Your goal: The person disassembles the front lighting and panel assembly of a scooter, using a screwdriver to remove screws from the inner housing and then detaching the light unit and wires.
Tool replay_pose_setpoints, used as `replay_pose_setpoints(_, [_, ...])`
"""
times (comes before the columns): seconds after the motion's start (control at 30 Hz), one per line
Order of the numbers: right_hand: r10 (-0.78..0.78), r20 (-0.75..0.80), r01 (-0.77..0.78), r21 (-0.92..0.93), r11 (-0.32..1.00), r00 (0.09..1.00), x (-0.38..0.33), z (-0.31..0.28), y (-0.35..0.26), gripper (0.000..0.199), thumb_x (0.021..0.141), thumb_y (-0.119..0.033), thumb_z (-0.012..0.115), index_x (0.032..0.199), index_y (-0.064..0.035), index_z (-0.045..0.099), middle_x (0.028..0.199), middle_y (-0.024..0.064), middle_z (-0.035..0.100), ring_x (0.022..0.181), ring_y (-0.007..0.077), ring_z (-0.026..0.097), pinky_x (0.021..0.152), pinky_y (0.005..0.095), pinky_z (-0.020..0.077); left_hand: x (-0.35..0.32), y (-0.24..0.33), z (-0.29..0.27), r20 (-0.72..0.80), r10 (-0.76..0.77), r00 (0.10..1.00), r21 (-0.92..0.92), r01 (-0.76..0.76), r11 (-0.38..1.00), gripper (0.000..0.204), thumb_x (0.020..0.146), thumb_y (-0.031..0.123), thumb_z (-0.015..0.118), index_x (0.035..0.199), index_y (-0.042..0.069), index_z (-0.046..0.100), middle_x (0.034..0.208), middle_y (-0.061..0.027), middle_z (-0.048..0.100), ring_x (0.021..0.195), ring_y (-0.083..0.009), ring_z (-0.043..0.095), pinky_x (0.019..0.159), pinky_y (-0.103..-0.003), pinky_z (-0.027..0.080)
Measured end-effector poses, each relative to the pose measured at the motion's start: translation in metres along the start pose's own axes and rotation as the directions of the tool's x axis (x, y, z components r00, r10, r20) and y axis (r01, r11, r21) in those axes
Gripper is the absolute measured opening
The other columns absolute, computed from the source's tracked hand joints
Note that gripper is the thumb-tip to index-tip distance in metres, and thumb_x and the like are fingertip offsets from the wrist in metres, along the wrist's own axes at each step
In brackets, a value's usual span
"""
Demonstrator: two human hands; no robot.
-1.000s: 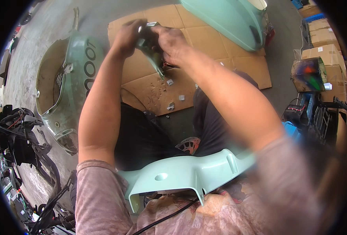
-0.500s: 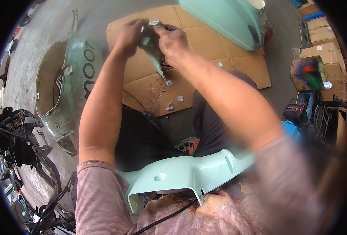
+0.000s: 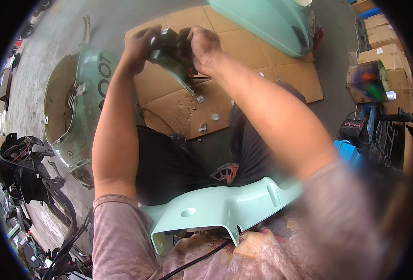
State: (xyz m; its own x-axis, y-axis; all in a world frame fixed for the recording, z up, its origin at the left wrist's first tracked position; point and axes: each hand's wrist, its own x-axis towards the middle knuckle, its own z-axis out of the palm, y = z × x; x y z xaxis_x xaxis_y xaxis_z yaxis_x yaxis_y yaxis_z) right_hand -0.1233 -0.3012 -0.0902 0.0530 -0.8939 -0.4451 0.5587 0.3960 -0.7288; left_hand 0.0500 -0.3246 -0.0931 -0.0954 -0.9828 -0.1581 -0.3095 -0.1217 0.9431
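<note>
My left hand [image 3: 140,50] is closed around a small green and dark plastic part [image 3: 168,60] above the cardboard. The part tapers to a pale green point at its lower end. Just to its right, my right hand [image 3: 205,49] has its fingers curled at the part's dark side. What those fingers grip is in shadow. A small red piece [image 3: 192,72] shows below them. Across my lap lies a glossy mint-green plastic cover [image 3: 206,205] with a round hole.
Brown cardboard [image 3: 290,79] covers the floor ahead, with several small metal clips [image 3: 215,117] on it. A mint-green body panel [image 3: 267,23] rests at its far side. Left are a dusty green shell [image 3: 83,116] and a black frame [image 3: 27,172]. Boxes [image 3: 388,56] stand right.
The left hand has moved a little left and down with the plastic part, which is turned to show more of its dark side. The gap between my hands has widened.
</note>
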Motion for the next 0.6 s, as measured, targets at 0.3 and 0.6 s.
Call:
replay_pose_setpoints(0.3, [-0.206, 0.576, 0.593, -0.805, 0.028, 0.791, 0.007, -0.001, -0.007, 0.035, 0.087, -0.029, 0.061, 0.108, -0.0012, 0.062, 0.110, 0.0198, 0.064, 0.104, 0.0334, 0.061, 0.093, 0.0397, 0.0490, -0.020, 0.003, -0.019, 0.311, -0.041, 0.949, -0.003, 0.044, 0.999, 0.065, 0.084, 0.028, 0.068, 0.137, -0.002, 0.046, 0.117, -0.0098, 0.062, 0.107, -0.0168, 0.056, 0.095, -0.032, 0.042])
replay_pose_setpoints(0.6, [-0.270, 0.752, 0.724, -0.656, -0.215, 0.601, 0.004, -0.009, 0.002, 0.020, 0.091, -0.017, 0.052, 0.103, -0.0047, 0.063, 0.106, 0.0136, 0.063, 0.105, 0.0312, 0.060, 0.092, 0.0396, 0.0497, -0.028, 0.002, -0.044, 0.477, -0.102, 0.873, -0.215, 0.228, 0.950, 0.055, 0.084, 0.009, 0.060, 0.137, 0.000, 0.047, 0.111, -0.0097, 0.065, 0.098, -0.0179, 0.062, 0.087, -0.030, 0.047])
